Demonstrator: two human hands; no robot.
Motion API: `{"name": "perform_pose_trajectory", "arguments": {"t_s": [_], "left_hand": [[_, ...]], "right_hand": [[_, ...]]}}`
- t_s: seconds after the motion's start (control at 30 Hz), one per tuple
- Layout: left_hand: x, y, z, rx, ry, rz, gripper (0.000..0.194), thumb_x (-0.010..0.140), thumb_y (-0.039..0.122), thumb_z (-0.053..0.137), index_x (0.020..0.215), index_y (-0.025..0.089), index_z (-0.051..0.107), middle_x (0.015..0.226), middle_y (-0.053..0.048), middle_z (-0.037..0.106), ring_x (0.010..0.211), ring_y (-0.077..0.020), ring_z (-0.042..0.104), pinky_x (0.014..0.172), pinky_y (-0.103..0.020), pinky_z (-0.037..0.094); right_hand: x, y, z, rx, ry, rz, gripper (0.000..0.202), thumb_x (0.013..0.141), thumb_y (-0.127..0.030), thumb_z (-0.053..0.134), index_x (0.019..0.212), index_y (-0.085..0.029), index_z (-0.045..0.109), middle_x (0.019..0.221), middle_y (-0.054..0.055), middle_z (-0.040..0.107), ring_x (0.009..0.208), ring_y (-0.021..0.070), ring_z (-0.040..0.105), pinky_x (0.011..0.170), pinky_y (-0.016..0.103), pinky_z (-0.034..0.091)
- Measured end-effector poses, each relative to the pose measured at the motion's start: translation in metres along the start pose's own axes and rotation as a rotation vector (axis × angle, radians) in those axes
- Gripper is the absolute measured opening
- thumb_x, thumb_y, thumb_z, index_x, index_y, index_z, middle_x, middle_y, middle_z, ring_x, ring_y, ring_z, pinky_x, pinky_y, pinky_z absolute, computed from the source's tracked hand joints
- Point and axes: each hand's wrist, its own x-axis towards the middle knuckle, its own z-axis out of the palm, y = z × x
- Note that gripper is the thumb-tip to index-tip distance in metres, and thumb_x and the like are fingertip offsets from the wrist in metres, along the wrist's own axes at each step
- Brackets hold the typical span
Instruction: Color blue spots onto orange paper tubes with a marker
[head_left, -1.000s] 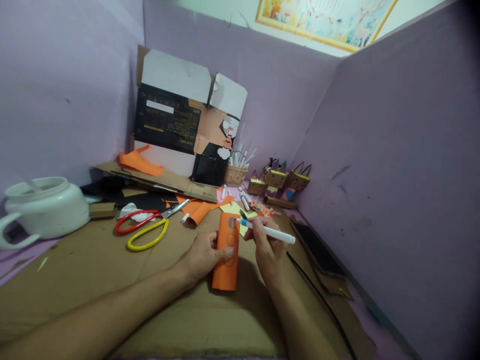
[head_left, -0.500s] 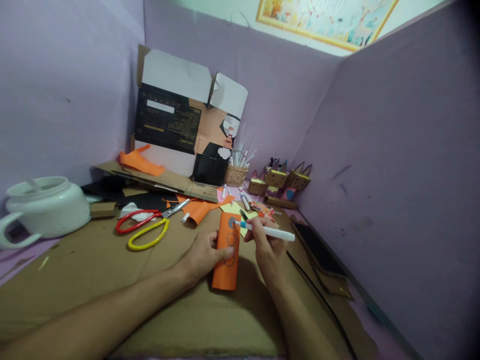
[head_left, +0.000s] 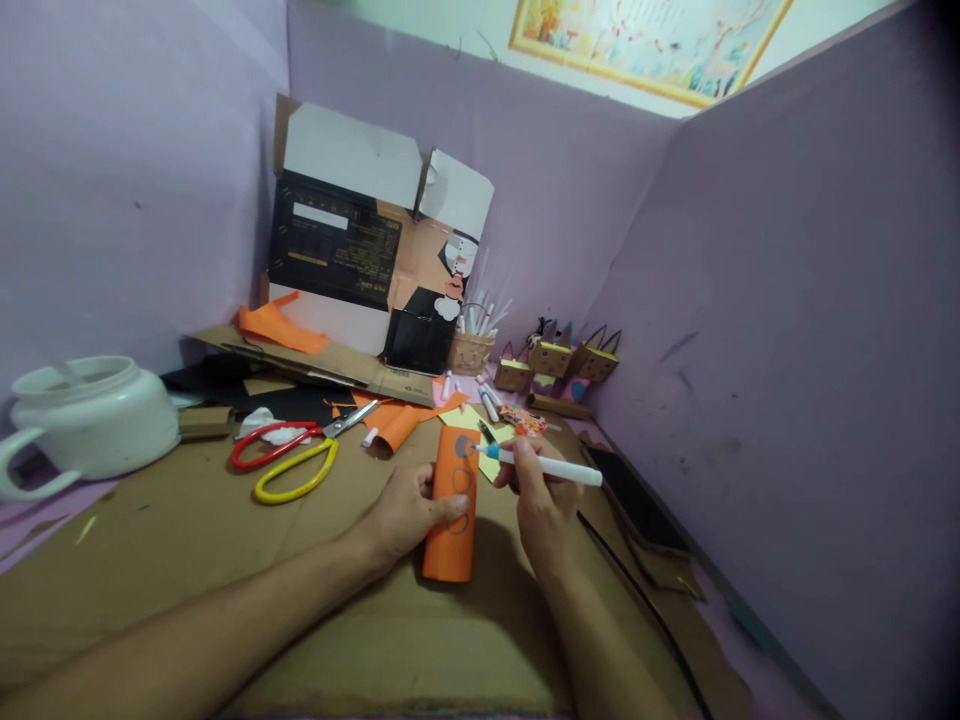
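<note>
An orange paper tube (head_left: 448, 555) is gripped in my left hand (head_left: 409, 510), its thumb lying across the front. Circles are drawn down the tube, and the top one is mostly coloured blue. My right hand (head_left: 544, 500) is closed round a white felt-tip marker (head_left: 559, 467) with a blue collar. The marker's tip is at the right side of the top circle. Beyond the tube lie yellow paper pieces (head_left: 489, 467) and a rolled orange paper piece (head_left: 399, 428).
Scissors (head_left: 296, 475) with red and yellow handles lie left of the tube, near a white pot (head_left: 97, 420). Behind stand an unfolded box (head_left: 337, 235) and a basket of markers (head_left: 471, 352). A phone (head_left: 637, 500) and a black cable (head_left: 637, 590) are at right.
The marker and my right hand have shifted slightly to the right and down. Blue colouring in the top circle looks a little altered. My left hand keeps its hold on the tube.
</note>
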Motion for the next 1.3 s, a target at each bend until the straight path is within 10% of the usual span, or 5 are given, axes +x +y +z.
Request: {"name": "perform_pose_trajectory", "arguments": {"t_s": [1.3], "left_hand": [[0.0006, 0.0009, -0.0001, -0.025, 0.001, -0.011, 0.035, 0.052, 0.029, 0.081, 0.079, 0.013, 0.065, 0.075, -0.003, 0.068, 0.07, -0.0171, 0.059, 0.068, -0.029, 0.046]], "right_hand": [[0.0004, 0.0021, -0.0003, 0.023, 0.003, -0.01, 0.029, 0.09, -0.038, 0.051, 0.076, -0.017, 0.065, 0.051, -0.003, 0.057, 0.048, 0.0118, 0.052, 0.05, 0.025, 0.04]]}}
